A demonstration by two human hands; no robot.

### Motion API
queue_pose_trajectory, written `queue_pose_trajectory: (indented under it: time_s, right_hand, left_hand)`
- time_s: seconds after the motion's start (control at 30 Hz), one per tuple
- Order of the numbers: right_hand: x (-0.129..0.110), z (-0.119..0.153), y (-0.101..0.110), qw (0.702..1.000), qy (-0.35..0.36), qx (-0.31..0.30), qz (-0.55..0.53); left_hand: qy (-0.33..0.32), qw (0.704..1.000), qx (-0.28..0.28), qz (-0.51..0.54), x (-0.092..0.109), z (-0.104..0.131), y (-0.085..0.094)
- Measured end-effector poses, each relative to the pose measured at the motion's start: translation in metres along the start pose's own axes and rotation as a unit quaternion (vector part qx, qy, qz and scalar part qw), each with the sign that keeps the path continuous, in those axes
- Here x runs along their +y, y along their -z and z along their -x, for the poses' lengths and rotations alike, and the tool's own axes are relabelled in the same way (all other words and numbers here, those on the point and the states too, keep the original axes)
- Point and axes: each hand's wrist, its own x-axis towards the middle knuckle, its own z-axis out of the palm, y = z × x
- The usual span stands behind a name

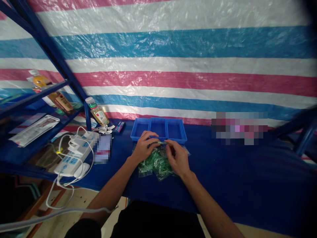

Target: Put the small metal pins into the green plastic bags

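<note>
Green pieces show through clear plastic bags (160, 168) that lie on the dark-blue tabletop (228, 181), right under the worker's two bare hands. From where I stand, the left hand (143, 148) is bent at the knuckles, its fingertips closed on one end of a thin greyish strip (162, 143), while the right hand (178, 158) pinches the other end between thumb and curled forefinger. That strip sits between the two sets of fingertips, above the far edge of the bags; it is too small for me to tell whether it is a separate part or a bag's edge. Both palms face inward, with the bags below and between the wrists. Just beyond the fingers stands a blue three-compartment plastic tray (175, 128), near the red, white and blue striped sheet (173, 44) hanging behind. Well to the left of the left hand, a white power strip (70, 162) lies among looped white cables (93, 155), and a white-capped drink bottle (99, 114) stands tilted near a small blue box (119, 127).
</note>
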Motion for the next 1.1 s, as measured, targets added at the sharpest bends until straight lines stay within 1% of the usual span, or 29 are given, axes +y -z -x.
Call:
queue_pose_trajectory:
  time_s: [0.07,0.17,0.37,0.43,0.5,0.6,0.7,0.8,0.97,1.1]
  right_hand:
    - [-0.002,-0.002,0.000,1.000,-0.005,0.015,0.019]
    - [-0.003,-0.004,0.001,0.999,-0.006,0.029,0.012]
    - [0.005,-0.001,-0.008,0.999,-0.027,0.015,-0.035]
    - [0.008,0.001,-0.012,0.997,-0.040,0.021,-0.063]
    - [0.009,0.002,-0.014,0.995,-0.044,0.035,-0.084]
    - [0.006,0.001,-0.010,0.996,-0.041,0.041,-0.064]
    - [0.000,0.000,-0.002,0.998,-0.048,0.037,-0.034]
    - [0.000,-0.001,0.002,0.997,-0.052,0.037,-0.036]
    - [0.005,-0.001,-0.001,0.997,-0.061,0.030,-0.034]
    - [0.000,-0.004,-0.001,0.998,-0.042,0.024,-0.034]
  left_hand:
    - [-0.004,1.000,0.000,0.012,0.001,-0.001,-0.001]
    - [-0.002,1.000,0.010,0.021,0.001,-0.001,-0.002]
    - [0.042,0.997,0.069,-0.004,-0.001,0.003,-0.005]
    - [0.035,0.997,0.063,-0.004,-0.001,0.003,-0.005]
    - [0.012,0.999,0.047,0.001,-0.001,0.002,-0.004]
    - [-0.016,0.999,0.038,0.010,-0.002,0.001,-0.002]
    - [-0.018,0.999,0.031,0.013,-0.002,0.001,0.000]
    - [-0.018,0.999,0.025,0.007,-0.004,0.002,0.000]
    - [-0.005,0.999,0.036,-0.004,-0.008,0.003,-0.002]
    - [-0.007,0.999,0.039,-0.007,-0.007,0.002,-0.001]
